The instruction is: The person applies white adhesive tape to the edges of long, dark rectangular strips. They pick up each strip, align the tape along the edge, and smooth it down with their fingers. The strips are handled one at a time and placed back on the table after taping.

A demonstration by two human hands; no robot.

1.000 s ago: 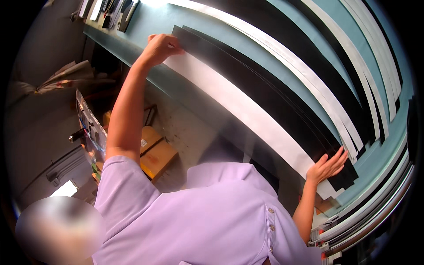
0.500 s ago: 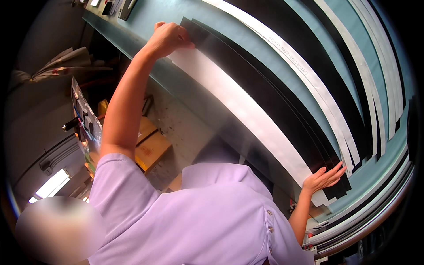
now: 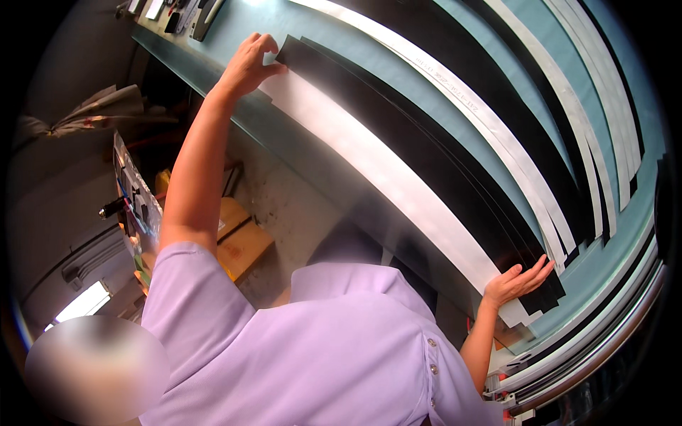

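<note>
Worktop: teal-grey worktop point(image 3: 398, 64) fills the upper and right of the view, laid with long strips running from 11 o'clock down to 4 o'clock.
Strips: white strip point(image 3: 376, 170) lies nearest the worktop edge; black strips point(image 3: 426, 149) are stacked just beside it on the far side; further white and black strips lie beyond, toward 2 o'clock.
Left hand: left hand point(image 3: 249, 64) at 11 o'clock, arm stretched out, fingers bent down onto the far end of the white strip, pinning or pinching it; whether anything is gripped under the fingers cannot be told.
Right hand: right hand point(image 3: 517, 282) at 4 o'clock, open and flat, fingers spread, pressing on the near end of the white strip where it meets the black ones.
Change: over the last second the left hand has stayed on its end of the strip; the right hand has kept its flat press on the other end. The view itself has tipped, so both hands sit a little differently in frame.
Reading: strip looks held taut between the two hands and lying flush against the black stack; a judgement, as the edges are too fine to check.
Surroundings: small tools point(image 3: 192, 13) at 11 o'clock on the worktop corner; yellow box point(image 3: 238, 238) on the floor below at 8 o'clock.
Person: lilac shirt point(image 3: 320, 355) fills the lower frame.
</note>
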